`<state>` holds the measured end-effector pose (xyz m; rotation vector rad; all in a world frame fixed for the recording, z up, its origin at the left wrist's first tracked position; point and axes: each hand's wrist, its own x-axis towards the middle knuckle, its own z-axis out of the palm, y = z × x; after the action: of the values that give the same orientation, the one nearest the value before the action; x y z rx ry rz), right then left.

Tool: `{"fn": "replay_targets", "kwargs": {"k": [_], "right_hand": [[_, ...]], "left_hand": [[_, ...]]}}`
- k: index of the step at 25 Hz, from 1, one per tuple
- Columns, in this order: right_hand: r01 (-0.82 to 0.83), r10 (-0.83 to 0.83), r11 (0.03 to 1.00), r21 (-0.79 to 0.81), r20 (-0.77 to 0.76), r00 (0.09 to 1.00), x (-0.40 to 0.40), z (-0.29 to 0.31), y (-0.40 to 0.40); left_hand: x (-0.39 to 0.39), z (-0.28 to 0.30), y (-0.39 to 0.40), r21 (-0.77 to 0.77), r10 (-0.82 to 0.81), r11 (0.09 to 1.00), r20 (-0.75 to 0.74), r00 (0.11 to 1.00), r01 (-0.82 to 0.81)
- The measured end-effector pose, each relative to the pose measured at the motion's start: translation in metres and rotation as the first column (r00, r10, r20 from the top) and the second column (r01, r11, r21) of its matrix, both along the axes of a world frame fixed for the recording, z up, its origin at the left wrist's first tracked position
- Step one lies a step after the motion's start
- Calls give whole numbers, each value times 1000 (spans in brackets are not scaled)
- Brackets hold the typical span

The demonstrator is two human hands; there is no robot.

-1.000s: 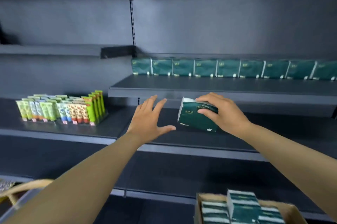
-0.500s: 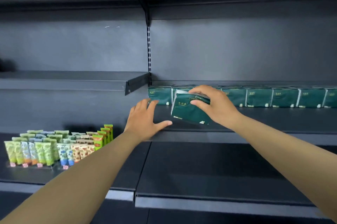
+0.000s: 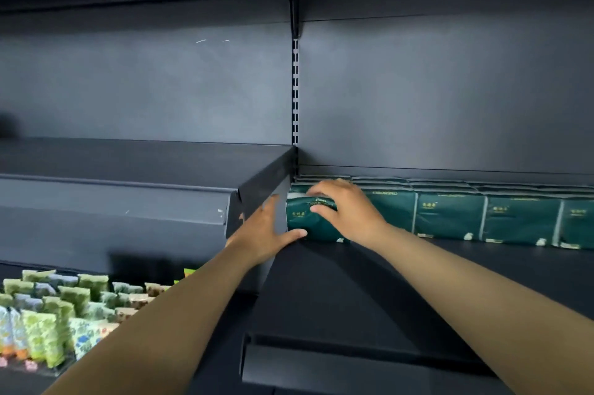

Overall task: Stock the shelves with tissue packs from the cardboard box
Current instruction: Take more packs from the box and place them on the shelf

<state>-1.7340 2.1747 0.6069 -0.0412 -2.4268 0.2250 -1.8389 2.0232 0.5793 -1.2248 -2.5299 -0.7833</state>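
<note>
My right hand [image 3: 347, 211] grips a dark green tissue pack [image 3: 302, 222] from above, with its base on the dark shelf [image 3: 418, 279] at the left end of a row of matching green packs [image 3: 450, 218] along the back wall. My left hand [image 3: 263, 234] is flat and open at the pack's left side, thumb stretched along its bottom edge. The cardboard box is out of view.
A higher dark shelf [image 3: 112, 198] juts out on the left, its end bracket next to my left hand. Below left stand several small colourful tubes [image 3: 54, 317]. In front of the row the shelf surface is bare.
My right hand carried the pack up and forward from mid-air onto the shelf at the row's left end. My left hand followed to its left side. The view rose; the box dropped out of sight.
</note>
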Motion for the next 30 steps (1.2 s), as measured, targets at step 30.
{"fn": "replay_targets", "kwargs": {"k": [30], "right_hand": [[478,-487,872,108,92,869,338,-44,-21]], "left_hand": [[227,-38,-45,11,-75,997,-153,985,77]]}}
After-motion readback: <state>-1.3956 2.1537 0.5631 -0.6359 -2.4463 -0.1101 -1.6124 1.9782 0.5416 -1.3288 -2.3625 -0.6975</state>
